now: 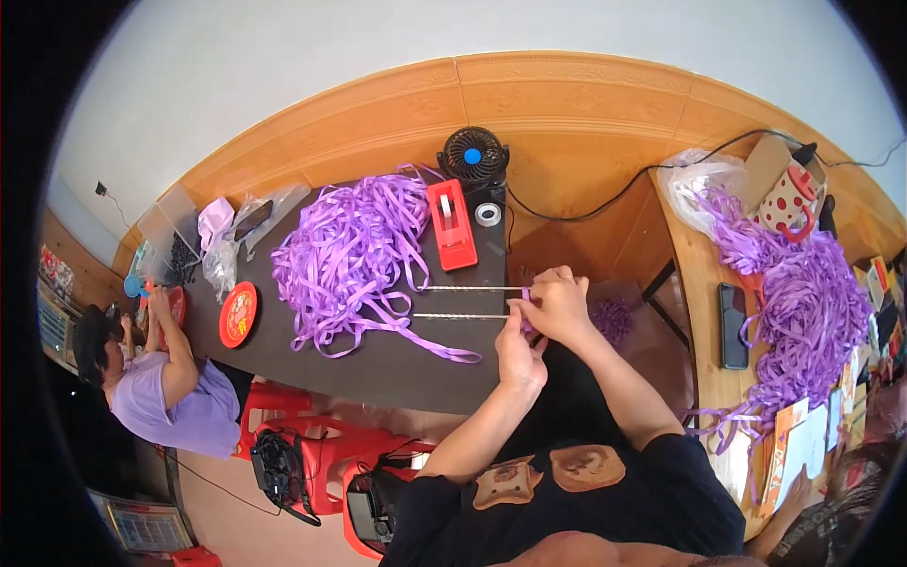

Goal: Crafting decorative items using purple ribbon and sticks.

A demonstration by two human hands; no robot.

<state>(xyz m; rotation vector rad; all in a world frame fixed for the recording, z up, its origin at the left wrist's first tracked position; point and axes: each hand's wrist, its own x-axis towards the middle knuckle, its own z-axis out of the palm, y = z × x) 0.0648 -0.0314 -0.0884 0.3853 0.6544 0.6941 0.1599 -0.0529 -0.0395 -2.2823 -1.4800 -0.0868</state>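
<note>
At the right edge of the dark table my left hand (521,353) and my right hand (557,304) meet with fingers pinched. A short bit of purple ribbon (526,296) shows between them, and both hands grip it. Two thin twisted metal rods (463,288) lie level and parallel, their right ends reaching my fingers. Left of the rods spreads a large tangled heap of purple ribbon (350,250), with one loose strand trailing toward my left hand. My fingers hide how the ribbon sits at the rod ends.
Beyond the rods stand a red tape dispenser (453,227), a tape roll (487,214) and a black fan (472,156). A red plate (238,314) lies left, near a person in purple (175,402). The right-hand table holds a phone (732,326), more ribbon (812,312) and a dotted mug (789,200).
</note>
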